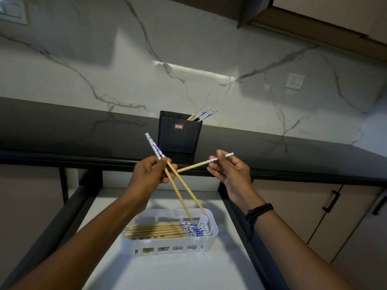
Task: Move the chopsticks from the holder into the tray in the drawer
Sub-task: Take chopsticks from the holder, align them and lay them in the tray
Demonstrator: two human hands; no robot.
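Observation:
A dark square holder [179, 132] stands on the black counter, with a few blue-patterned chopstick ends [204, 114] sticking out of its right corner. Below it, in the open drawer, a white slotted tray [167, 245] holds several chopsticks [159, 231] lying side by side. My left hand [149, 176] is shut on two chopsticks [184, 195] that slant down, tips inside the tray's right end. My right hand [229, 170] pinches a single chopstick [194, 165] near its patterned end; its bare tip points left toward my left hand.
The drawer's white floor [167, 273] is bordered by dark side rails. The black counter [62, 130] runs along a marble backsplash with a wall socket [294, 80]. Cabinet doors with black handles [330, 200] are to the right. A black bead bracelet [258, 212] sits on my right wrist.

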